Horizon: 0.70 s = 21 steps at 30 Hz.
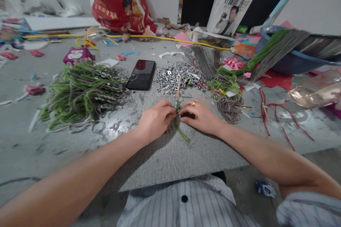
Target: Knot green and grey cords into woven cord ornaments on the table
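The green cord (182, 134) is located at the centre of the grey textured board (170, 159), between the two hands. Its long axis runs from 11 o'clock to 5 o'clock. The upper end is hidden within the fingertips, and the free end points to 5 o'clock, toward the person, and lies flat on the board.

The left hand (156, 118) is closed in a pinch on the upper end of the cord from the 9 o'clock side. The right hand (201, 115), on which a ring (194, 103) is worn, is closed on the same end from the 3 o'clock side. The fingertips of both hands nearly touch. Whatever small part is held at the pinch cannot be identified.

A wooden stick (179, 86) extends from the fingertips toward 12 o'clock, into a loose pile of metal nuts (170, 76). A phone (141, 74) lies just beside the pile at 9 o'clock.

At 2 o'clock a basin (290, 66) is positioned. A bundle of green and grey cords (277, 48) is draped over its rim, with its long axis running from 2 o'clock to 8 o'clock. The remaining contents of the basin cannot be determined.

At 10 o'clock a loose heap of looped cords (82, 94) rests on the surface, uncontained.
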Motion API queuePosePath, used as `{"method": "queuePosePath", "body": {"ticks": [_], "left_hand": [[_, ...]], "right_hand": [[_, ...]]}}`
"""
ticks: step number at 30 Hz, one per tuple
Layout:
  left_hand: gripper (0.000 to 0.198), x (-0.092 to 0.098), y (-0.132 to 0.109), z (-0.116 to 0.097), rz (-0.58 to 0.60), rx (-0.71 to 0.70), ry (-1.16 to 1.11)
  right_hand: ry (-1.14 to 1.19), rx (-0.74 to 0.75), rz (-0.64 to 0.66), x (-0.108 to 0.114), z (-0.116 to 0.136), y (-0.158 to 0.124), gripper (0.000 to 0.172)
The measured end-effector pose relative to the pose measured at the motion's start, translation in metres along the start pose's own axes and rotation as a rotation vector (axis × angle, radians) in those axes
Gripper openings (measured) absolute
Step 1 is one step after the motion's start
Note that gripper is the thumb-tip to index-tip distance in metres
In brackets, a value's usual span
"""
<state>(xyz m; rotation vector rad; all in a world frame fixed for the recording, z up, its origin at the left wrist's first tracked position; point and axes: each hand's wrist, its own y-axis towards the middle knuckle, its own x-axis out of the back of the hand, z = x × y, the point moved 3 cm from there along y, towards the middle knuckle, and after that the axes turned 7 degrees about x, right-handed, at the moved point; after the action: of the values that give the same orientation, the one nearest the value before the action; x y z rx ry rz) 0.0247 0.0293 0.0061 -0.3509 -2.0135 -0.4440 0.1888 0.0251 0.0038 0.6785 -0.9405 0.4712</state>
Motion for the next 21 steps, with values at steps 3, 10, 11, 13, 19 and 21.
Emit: {"method": "queuePosePath", "body": {"ticks": [3, 10, 11, 13, 19, 21], "left_hand": [[0.021, -0.0007, 0.0009, -0.0007, 0.059, 0.029, 0.045], [0.021, -0.0007, -0.0007, -0.0019, 0.146, 0.005, 0.164], [0.021, -0.0005, -0.0005, -0.0021, 0.139, 0.002, 0.163], [0.021, -0.0004, 0.0002, -0.0024, 0.130, 0.004, 0.135], [0.023, 0.0011, 0.0024, -0.0002, 0.090, 0.017, 0.048], [0.023, 0.0013, 0.0022, 0.0005, 0.075, 0.004, 0.054]], "right_hand": [[0.000, 0.004, 0.006, -0.0001, -0.0003, 0.0003, 0.012], [-0.010, 0.021, 0.005, -0.0001, -0.0008, 0.0000, 0.012], [-0.002, 0.026, -0.006, -0.0001, -0.0009, -0.0003, 0.011], [0.025, 0.036, -0.040, 0.0003, -0.0010, -0.0008, 0.008], [0.023, 0.083, -0.074, 0.0021, 0.0005, -0.0006, 0.010], [-0.004, 0.079, -0.051, 0.0016, 0.0006, -0.0005, 0.011]]}}
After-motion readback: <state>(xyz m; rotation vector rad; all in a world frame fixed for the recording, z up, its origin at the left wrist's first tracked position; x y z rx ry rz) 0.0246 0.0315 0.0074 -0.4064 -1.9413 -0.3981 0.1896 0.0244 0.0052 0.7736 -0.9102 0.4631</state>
